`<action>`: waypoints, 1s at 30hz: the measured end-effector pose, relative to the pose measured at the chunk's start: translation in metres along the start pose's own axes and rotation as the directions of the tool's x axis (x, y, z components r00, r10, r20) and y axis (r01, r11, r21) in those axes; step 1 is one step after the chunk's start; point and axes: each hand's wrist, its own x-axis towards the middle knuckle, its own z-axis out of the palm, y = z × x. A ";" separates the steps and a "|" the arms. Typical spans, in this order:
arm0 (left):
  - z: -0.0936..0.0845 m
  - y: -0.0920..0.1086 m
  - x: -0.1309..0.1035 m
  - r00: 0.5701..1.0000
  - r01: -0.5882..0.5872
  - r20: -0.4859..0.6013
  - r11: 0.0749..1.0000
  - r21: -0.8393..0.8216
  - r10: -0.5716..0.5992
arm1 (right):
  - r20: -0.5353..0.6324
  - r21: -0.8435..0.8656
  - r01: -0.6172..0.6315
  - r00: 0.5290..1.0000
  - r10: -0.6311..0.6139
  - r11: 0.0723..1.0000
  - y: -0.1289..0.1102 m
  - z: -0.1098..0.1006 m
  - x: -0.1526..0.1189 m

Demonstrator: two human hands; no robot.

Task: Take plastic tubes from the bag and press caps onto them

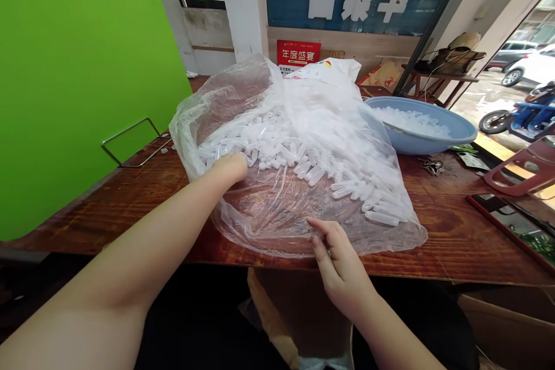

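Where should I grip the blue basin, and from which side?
I'd take the blue basin by the rim at its right end, right hand coming from the right. The wide rim there is exposed, while the clear bag screens the left end. Keep it level, since white pieces lie inside.

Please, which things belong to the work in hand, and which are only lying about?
In use:
- left hand, at white plastic pieces
- right hand, by clear bag
- blue basin, probably (similar pieces inside)

Apparently lying about:
- keys
- wire stand
- red sign
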 end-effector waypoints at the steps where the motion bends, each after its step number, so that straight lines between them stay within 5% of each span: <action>1: -0.001 0.006 -0.011 1.000 0.009 0.009 1.000 -0.027 -0.009 | 0.001 -0.023 0.018 1.000 -0.018 1.000 0.000 -0.001 -0.002; 5: 0.005 0.028 -0.083 0.989 -0.108 0.065 0.943 -0.314 0.135 | -0.082 0.005 0.025 0.996 -0.024 1.000 -0.001 -0.005 -0.006; 7: 0.015 0.038 -0.124 0.959 -0.007 0.131 0.484 -0.875 0.251 | -0.155 0.060 0.055 0.987 -0.045 0.997 -0.003 -0.006 -0.006; 9: 0.027 0.046 -0.156 0.946 0.187 0.198 0.066 -0.980 0.258 | -0.189 0.068 0.134 0.975 -0.119 0.989 -0.005 -0.006 -0.005; 11: 0.039 0.052 -0.175 0.956 0.255 0.220 -0.183 -0.949 0.191 | -0.182 0.033 0.218 0.961 -0.208 0.975 -0.006 -0.006 -0.003; 13: 0.047 0.053 -0.184 0.968 0.249 0.228 -0.310 -0.917 0.104 | -0.163 -0.014 0.265 0.951 -0.264 0.964 -0.006 -0.007 -0.003; 20: 0.057 0.049 -0.189 0.962 0.231 0.271 -0.421 -0.877 -0.036 | -0.055 -0.063 0.405 0.911 -0.409 0.912 0.000 -0.008 -0.010; 27: 0.063 0.056 -0.205 0.978 0.140 0.195 -0.465 -0.874 -0.073 | -0.071 -0.137 0.499 0.857 -0.511 0.856 0.000 -0.002 -0.015; 30: 0.063 0.059 -0.210 0.987 0.112 0.151 -0.443 -0.889 -0.054 | -0.126 -0.096 0.361 0.920 -0.371 0.928 -0.004 -0.001 -0.017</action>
